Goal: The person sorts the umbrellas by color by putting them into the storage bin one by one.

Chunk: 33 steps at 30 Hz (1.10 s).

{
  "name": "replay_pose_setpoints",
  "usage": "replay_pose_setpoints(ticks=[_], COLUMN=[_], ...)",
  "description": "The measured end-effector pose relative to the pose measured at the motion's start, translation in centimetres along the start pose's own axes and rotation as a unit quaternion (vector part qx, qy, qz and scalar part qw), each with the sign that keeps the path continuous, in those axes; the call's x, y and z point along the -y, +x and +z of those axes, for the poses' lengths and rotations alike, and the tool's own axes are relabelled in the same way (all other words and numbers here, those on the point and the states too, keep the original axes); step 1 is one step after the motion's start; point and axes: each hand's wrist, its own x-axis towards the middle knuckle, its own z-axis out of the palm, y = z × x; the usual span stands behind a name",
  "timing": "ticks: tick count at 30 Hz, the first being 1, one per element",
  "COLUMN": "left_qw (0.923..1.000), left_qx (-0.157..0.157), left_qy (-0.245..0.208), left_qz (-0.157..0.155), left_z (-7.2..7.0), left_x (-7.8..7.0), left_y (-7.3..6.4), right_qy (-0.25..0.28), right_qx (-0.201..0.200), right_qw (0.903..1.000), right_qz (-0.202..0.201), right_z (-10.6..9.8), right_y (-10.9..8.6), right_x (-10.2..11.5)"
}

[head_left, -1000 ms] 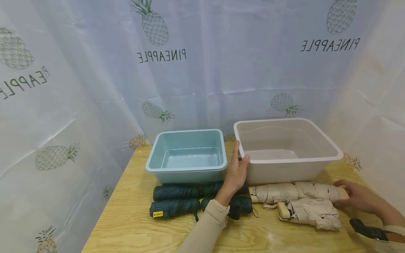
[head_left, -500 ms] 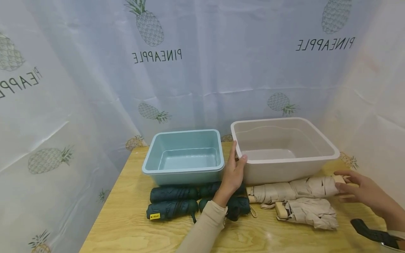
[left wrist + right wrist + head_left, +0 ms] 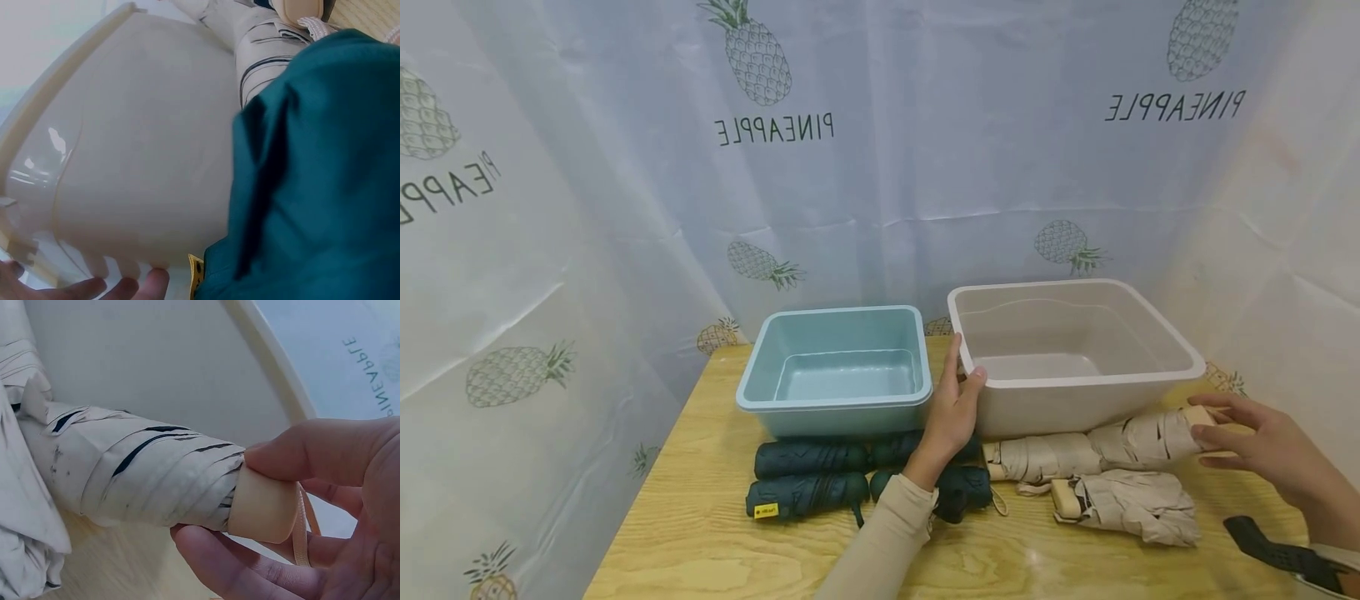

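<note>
My right hand (image 3: 1262, 450) pinches the handle end of a folded beige umbrella (image 3: 1138, 437) between thumb and fingers; the right wrist view shows its pale square handle (image 3: 262, 506) with a cord loop. That handle end is tilted slightly up off the table. My left hand (image 3: 951, 412) rests at the front left corner of the large beige-grey basin (image 3: 1067, 404), fingers straight along its side and the thumb by the rim. In the left wrist view, fingertips (image 3: 157, 278) touch the basin's wall, with a dark teal umbrella (image 3: 331, 162) close to the camera.
A light blue basin (image 3: 842, 407) stands left of the large one. Several dark teal folded umbrellas (image 3: 805, 496) lie before it, partly behind my left forearm. Another beige umbrella (image 3: 1041, 458) and a loosely wrapped one (image 3: 1138, 504) lie on the wooden table (image 3: 700, 533). A pineapple-print curtain (image 3: 887, 183) surrounds the table.
My right hand has moved up and slightly back at the umbrella's handle, and that end has risen and swung toward the large basin. My left hand stays at the basin corner.
</note>
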Motion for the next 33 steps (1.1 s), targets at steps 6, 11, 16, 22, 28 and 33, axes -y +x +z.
replay_pose_setpoints(ticks=[6, 11, 16, 22, 28, 33], left_qw=[1.0, 1.0, 0.9999, 0.9999, 0.9999, 0.9999], left_qx=[-0.004, -0.007, -0.013, -0.013, -0.013, -0.011], left_qy=[-0.001, 0.0, -0.001, 0.001, 0.003, 0.008], left_qz=[0.0, -0.004, -0.005, -0.001, 0.001, -0.004], left_z=[-0.1, -0.1, 0.0, 0.0, 0.0, 0.0], left_x=[-0.1, -0.2, -0.2, -0.2, -0.2, -0.1], left_y=[0.1, 0.0, -0.1, 0.0, -0.1, -0.2], right_qy=[-0.029, -0.035, -0.019, 0.006, 0.03, 0.014], right_qx=[-0.008, -0.02, -0.034, -0.044, -0.039, -0.03], right_qw=[0.9995, 0.999, 0.9982, 0.9957, 0.9931, 0.9925], right_qz=[-0.001, -0.017, -0.046, -0.081, -0.107, -0.117], right_z=[-0.3, -0.5, -1.1, -2.5, -3.2, -3.3], right_y=[-0.1, -0.6, -1.0, -0.7, -0.1, 0.2], right_x=[0.5, 0.4, 0.7, 1.3, 2.3, 3.6])
